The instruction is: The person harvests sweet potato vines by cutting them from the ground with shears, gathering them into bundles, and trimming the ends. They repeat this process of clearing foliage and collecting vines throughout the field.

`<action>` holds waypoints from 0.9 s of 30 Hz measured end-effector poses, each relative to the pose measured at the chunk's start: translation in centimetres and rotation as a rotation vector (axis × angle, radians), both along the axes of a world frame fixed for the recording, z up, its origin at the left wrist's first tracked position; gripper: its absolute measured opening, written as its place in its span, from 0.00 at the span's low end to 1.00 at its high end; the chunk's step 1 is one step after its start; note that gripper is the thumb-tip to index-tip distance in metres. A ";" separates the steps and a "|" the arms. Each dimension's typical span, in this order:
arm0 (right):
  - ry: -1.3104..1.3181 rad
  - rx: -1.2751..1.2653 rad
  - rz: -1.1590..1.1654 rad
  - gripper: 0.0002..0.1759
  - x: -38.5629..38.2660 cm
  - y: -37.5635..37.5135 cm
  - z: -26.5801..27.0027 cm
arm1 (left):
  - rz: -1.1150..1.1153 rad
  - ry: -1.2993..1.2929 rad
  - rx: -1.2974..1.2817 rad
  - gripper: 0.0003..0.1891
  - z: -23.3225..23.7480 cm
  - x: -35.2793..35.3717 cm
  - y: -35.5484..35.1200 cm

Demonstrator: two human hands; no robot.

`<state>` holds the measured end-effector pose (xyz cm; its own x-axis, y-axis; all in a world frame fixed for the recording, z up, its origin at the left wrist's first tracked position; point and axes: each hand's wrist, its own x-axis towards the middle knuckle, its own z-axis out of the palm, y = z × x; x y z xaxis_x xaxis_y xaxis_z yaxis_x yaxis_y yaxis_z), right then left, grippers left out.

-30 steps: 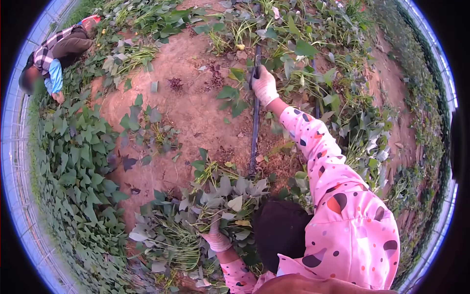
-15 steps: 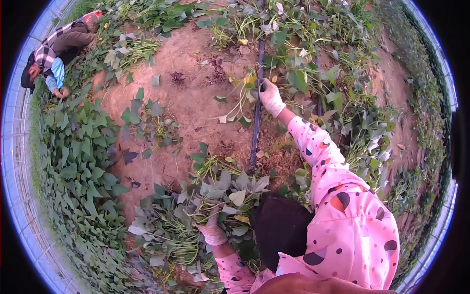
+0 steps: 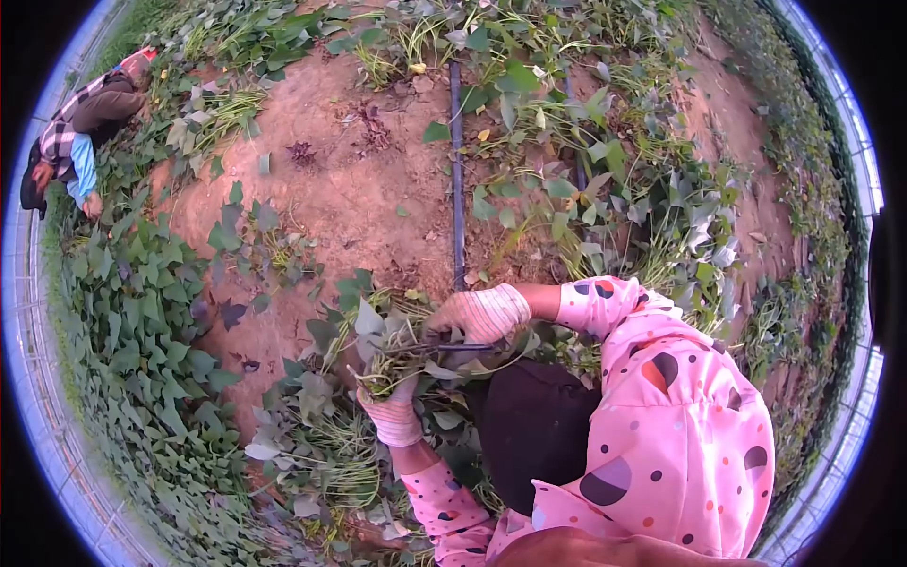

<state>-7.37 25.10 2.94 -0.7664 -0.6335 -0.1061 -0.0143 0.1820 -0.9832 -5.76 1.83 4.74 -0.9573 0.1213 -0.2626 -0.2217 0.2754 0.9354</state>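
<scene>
Centrally, bundle of vine cuttings [image 3: 373, 345], above bare soil [image 3: 331, 208], left hand [image 3: 395, 416] closed round its stems from below, right hand [image 3: 472, 317] curled onto its top, black hose [image 3: 456, 189] beyond, another person [image 3: 71, 142] far left.
</scene>
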 end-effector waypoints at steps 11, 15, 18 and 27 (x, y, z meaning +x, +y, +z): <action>-0.400 1.214 -0.763 0.27 -3.3 22.2 -16.1 | 0.474 0.047 0.155 0.16 0.7 6.6 -6.5; -0.074 1.179 -0.866 0.27 6.8 22.0 -26.3 | 0.799 -0.090 0.290 0.20 5.6 8.4 -7.2; -0.117 0.823 -1.228 0.21 10.6 16.8 -19.1 | 0.886 0.208 0.215 0.20 8.0 8.8 -9.9; -0.428 0.982 -1.265 0.18 21.7 17.1 -13.0 | 1.035 0.524 0.114 0.19 18.9 12.5 -12.0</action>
